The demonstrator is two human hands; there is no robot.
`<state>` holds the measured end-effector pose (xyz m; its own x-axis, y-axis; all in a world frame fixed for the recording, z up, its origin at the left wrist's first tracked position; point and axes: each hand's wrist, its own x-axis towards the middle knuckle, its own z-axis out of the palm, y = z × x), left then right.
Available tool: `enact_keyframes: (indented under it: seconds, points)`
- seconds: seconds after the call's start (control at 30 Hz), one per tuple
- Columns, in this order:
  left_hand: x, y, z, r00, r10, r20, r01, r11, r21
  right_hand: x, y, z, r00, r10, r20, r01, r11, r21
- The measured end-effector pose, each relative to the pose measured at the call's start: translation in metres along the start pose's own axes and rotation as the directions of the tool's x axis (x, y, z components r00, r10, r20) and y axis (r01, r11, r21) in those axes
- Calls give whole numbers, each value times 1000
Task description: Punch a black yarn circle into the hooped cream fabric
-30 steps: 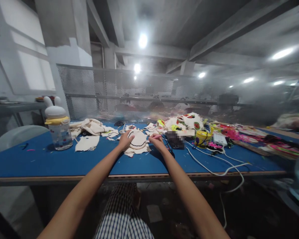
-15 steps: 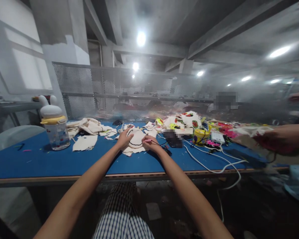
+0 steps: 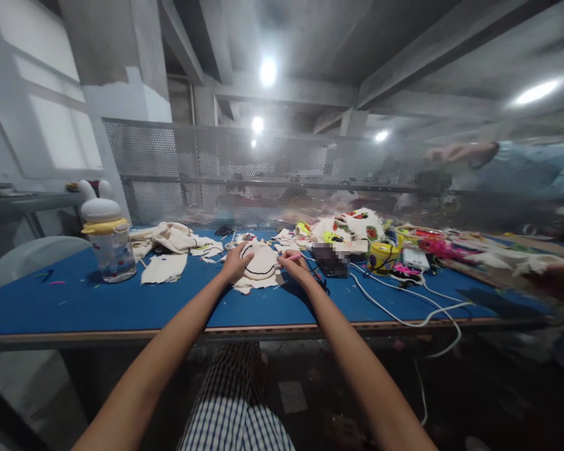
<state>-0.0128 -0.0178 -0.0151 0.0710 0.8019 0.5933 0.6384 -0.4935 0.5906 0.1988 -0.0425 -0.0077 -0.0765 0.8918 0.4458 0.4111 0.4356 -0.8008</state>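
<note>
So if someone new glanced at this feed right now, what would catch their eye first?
Probably the two bare arms meeting mid-table, where the left hand presses a cream fabric piece stitched with a black outline while the right hand holds a pink tool at its edge. Next, the rabbit-lidded bottle at far left on the blue table, and the bright heap of patches to the right.

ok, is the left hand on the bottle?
No, the left hand rests on the cloth; the bottle stands apart to its left.
</note>
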Motion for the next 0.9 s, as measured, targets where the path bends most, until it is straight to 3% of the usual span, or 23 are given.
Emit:
enact_keyframes:
  seconds: [0.23,0.67,0.9]
  points:
    - [0,-2,0,1000,-21,-10,21,999,27,-4,-9,-2,998,25,-62,-23,999,39]
    - [1,-4,0,1000,10,7,-10,1000,27,-1,-5,-2,996,8,-92,-6,1000,27]
    - [1,1,-3,999,41,32,-40,999,-34,-7,-5,-1,997,-53,51,56,997,-52]
